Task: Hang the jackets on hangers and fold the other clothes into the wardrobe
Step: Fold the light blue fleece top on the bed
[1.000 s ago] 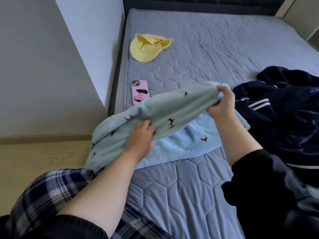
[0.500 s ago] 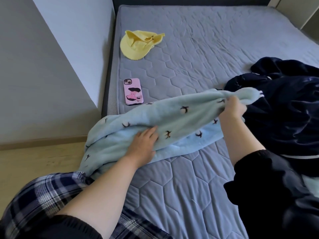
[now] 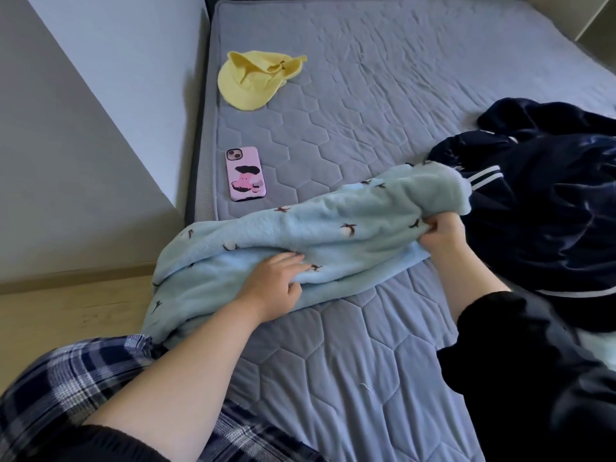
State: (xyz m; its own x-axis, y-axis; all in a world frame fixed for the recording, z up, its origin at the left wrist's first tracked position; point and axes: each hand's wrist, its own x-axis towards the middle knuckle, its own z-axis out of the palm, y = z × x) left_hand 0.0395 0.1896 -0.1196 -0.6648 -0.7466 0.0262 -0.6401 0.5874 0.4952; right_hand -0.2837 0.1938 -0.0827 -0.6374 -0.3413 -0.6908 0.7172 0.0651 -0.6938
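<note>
Holding light blue fleece garment [image 3: 300, 241] across near-left part of mattress [image 3: 366, 111]; pinching middle fold with left hand [image 3: 273, 285], clutching right end with curled right hand [image 3: 441, 235], against navy jacket [image 3: 550, 211].

The person wears a black top. Its right sleeve [image 3: 533, 378] ends in a bunched cuff above a bare forearm, and the left sleeve [image 3: 83, 445] shows only at the frame's bottom edge. The trousers [image 3: 66, 388] are navy plaid with white and grey lines, possibly flannel. The left hand [image 3: 273, 285] and right hand [image 3: 443, 235] are bare.
</note>
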